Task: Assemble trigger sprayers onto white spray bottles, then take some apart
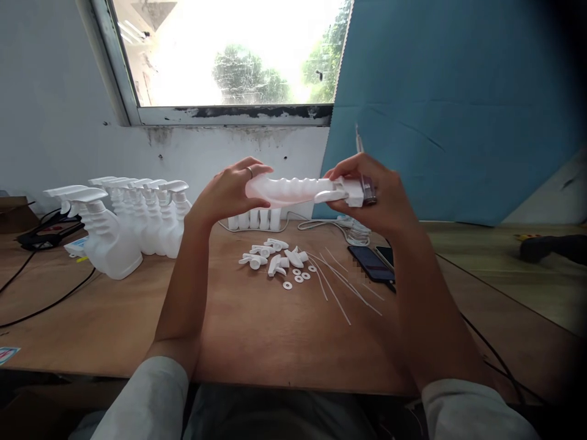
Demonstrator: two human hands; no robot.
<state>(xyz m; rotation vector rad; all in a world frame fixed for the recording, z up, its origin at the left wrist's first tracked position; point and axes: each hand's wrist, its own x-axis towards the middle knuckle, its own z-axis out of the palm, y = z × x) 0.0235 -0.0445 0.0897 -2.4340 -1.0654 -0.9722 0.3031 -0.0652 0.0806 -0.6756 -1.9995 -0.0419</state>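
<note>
I hold a white plastic spray bottle (288, 189) sideways above the wooden table (247, 330). My left hand (232, 190) is closed round its ribbed body. At the neck end, my right hand (373, 192) grips the white trigger sprayer head (346, 192), fingers wrapped round it. Below the bottle, loose white trigger heads (270, 255), small white rings (298, 276) and thin clear dip tubes (339, 284) lie scattered on the table.
A row of several finished white spray bottles (132, 226) stands at the left. White bottles (254, 219) stand by the wall. Two dark phones (373, 261) lie at the right. Black cables (32, 275) cross the left edge, with a window above and blue sheet behind.
</note>
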